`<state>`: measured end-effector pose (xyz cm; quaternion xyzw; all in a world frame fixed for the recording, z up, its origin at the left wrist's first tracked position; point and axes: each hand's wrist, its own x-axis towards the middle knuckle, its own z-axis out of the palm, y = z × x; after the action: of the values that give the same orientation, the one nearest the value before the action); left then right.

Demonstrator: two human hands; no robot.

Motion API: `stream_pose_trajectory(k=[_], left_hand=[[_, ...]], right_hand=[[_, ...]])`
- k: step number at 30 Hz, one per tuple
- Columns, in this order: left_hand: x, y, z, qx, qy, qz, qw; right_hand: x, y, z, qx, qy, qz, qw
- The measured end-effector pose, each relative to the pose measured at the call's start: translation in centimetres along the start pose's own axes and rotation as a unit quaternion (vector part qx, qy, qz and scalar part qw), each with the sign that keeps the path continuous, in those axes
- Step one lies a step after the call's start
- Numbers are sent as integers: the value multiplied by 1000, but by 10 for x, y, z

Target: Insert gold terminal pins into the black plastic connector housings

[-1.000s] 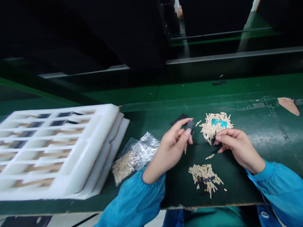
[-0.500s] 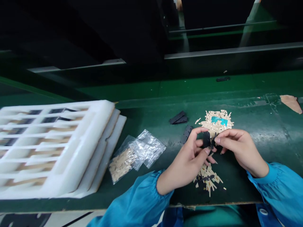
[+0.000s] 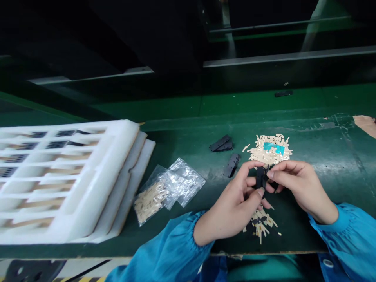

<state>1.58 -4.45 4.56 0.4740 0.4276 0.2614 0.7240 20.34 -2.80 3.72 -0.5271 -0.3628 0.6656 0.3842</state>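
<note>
A small matte-black plastic piece (image 3: 261, 177) stands upright between the two hands, just in front of the larger pile of strips. The left hand (image 3: 235, 211) is curled around it from below, with its thumb and fingertips (image 3: 253, 169) closed on the near side. The right hand (image 3: 299, 184) pinches it from the other side between thumb and forefinger, so both grip the same piece. Whether anything is fitted into it is hidden by the fingers.

Just beyond the hands lies a loose pile of pale tan strips (image 3: 270, 154), with a teal tape patch (image 3: 272, 147) on top. A smaller pile of the same strips mixed with black bits (image 3: 260, 224) sits partly under the left hand. To the left of the held piece lie a single perforated black strip (image 3: 232, 165) and, farther off, a small stack of black strips (image 3: 221, 143).

Farther left of the hands, a clear plastic bag (image 3: 186, 182) still holds a good many tan strips. Beyond it is a stack of white foam trays (image 3: 129, 172). Dark pieces show in the far rows of the top tray's cells, while the nearer cells show only pale tan, though blur makes this uncertain. Plenty of loose strips remain on the green workbench (image 3: 182, 135).
</note>
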Motion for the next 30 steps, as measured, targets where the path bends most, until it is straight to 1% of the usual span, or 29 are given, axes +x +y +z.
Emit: stream_pose_trajectory(k=[9,15,30], left_hand=[[1,-2,-1,5,1,-5,1000],[1,-1,-1,12,-1,5,1000],[0,-1,0,6,-6,-1,1000]], right_hand=[[-1,0,0,-3,-2,2,1000],[-1,-2,2,1,4,-5,1000],[1,0,4,22,-2,18,1000]])
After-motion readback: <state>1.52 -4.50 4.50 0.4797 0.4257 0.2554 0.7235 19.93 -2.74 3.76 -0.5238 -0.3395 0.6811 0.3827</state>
